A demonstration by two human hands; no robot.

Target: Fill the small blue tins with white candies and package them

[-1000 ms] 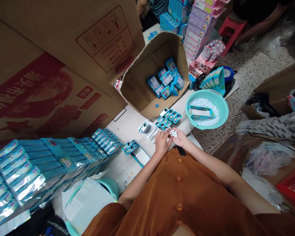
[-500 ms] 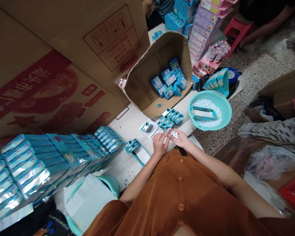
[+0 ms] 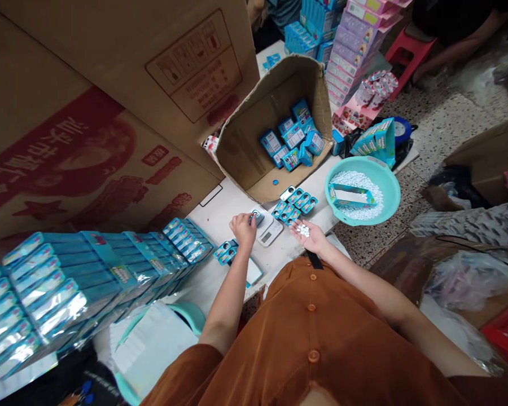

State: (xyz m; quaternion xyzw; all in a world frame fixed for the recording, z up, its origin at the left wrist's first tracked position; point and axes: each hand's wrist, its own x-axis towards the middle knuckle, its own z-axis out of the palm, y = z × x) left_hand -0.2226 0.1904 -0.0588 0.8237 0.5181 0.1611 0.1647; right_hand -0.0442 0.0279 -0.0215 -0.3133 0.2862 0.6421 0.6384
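Observation:
On the white digital scale sits a small blue candy box with a round opening at its top. My left hand is over that box, thumb and fingers pinched at the opening; whatever they pinch is too small to make out. My right hand lies palm up, slightly cupped, holding several small white candies. Just beyond it stand several more small blue boxes with round holes. A few like them are near my left forearm.
A turquoise basin of white candies, with an open blue carton lying in it, stands at the right. Behind the scale, a cut cardboard box holds blue boxes. Stacked wrapped packs line the left, below large cartons. Another person sits at the upper right.
My left hand has moved left from my right palm to the box on the scale, uncovering the scale's display. My right hand stays almost still with the candies.

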